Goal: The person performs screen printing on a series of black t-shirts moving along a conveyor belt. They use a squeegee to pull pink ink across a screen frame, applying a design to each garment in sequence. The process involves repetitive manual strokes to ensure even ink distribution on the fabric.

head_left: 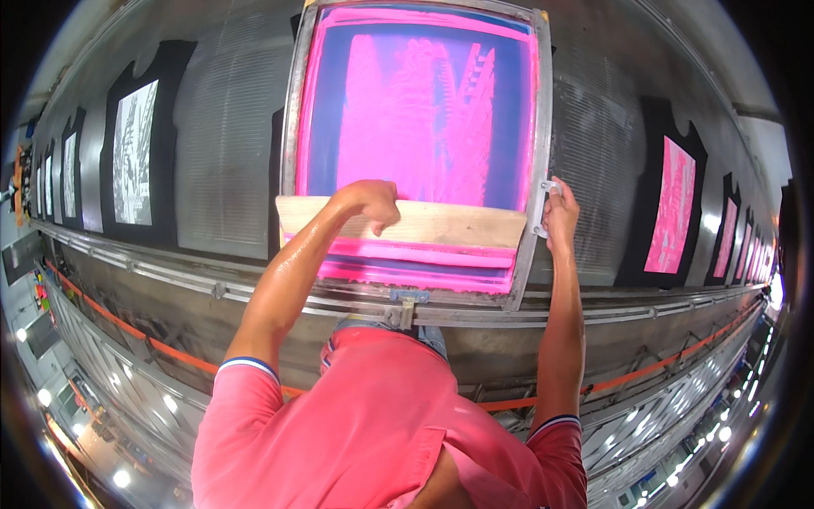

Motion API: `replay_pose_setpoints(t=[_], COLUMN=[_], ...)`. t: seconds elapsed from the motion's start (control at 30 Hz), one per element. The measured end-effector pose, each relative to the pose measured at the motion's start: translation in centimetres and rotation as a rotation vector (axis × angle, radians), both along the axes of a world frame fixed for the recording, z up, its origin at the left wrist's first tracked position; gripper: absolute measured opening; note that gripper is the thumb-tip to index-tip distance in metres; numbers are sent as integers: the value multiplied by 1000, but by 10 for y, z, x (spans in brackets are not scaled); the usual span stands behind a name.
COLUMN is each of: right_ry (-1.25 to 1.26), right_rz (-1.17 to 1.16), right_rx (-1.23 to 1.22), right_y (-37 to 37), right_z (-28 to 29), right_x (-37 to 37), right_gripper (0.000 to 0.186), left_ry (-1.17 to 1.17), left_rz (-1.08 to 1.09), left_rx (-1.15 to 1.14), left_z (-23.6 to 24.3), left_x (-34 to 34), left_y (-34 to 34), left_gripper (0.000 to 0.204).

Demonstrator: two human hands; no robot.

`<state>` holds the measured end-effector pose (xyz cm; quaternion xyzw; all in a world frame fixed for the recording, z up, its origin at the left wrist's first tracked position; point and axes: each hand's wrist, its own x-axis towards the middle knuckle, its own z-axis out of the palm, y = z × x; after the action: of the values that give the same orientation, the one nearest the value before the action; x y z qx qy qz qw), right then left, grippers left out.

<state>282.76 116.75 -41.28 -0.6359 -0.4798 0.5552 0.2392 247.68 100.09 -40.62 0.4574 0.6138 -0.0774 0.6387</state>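
Observation:
A framed printing screen (291, 127) lies before me, its blue mesh smeared with bright pink ink (398, 127). Across its near part rests a wooden squeegee (458, 222), with a thick band of pink ink along its near side. My left hand (373, 204) is closed over the squeegee's top edge, left of the middle. At the frame's right side my right hand (560, 212) wraps round a metal handle (541, 208) fixed to the frame. A metal clamp bracket (405, 307) joins the frame's near edge to the rail. What lies under the screen is mostly hidden.
On the long table to the left, black shirt pieces (165, 127) carry white-grey prints. To the right, similar black pieces (649, 204) bear pink prints. A metal rail (212, 288) follows the table's near edge, with an orange bar (161, 343) below it.

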Motion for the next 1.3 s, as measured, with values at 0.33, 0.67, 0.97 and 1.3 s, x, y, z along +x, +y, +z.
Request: replay_pose_setpoints(t=[0.33, 0.67, 0.97, 1.3], right_ry=[-60, -129, -99, -119], right_rz=[-29, -6, -29, -8], right_rx=[-28, 25, 42, 33], right_y=[-4, -12, -1, 10], right_z=[6, 28, 35, 24], right_x=[-2, -9, -11, -12], right_gripper=[36, 28, 24, 35], left_ry=[-93, 762, 758, 512], left_rz=[29, 160, 151, 231], left_rx=[282, 1240, 1319, 1175], left_z=[-17, -53, -60, -25], left_x=[-114, -177, -144, 26], left_y=[178, 320, 260, -27], left_gripper=[11, 18, 19, 42])
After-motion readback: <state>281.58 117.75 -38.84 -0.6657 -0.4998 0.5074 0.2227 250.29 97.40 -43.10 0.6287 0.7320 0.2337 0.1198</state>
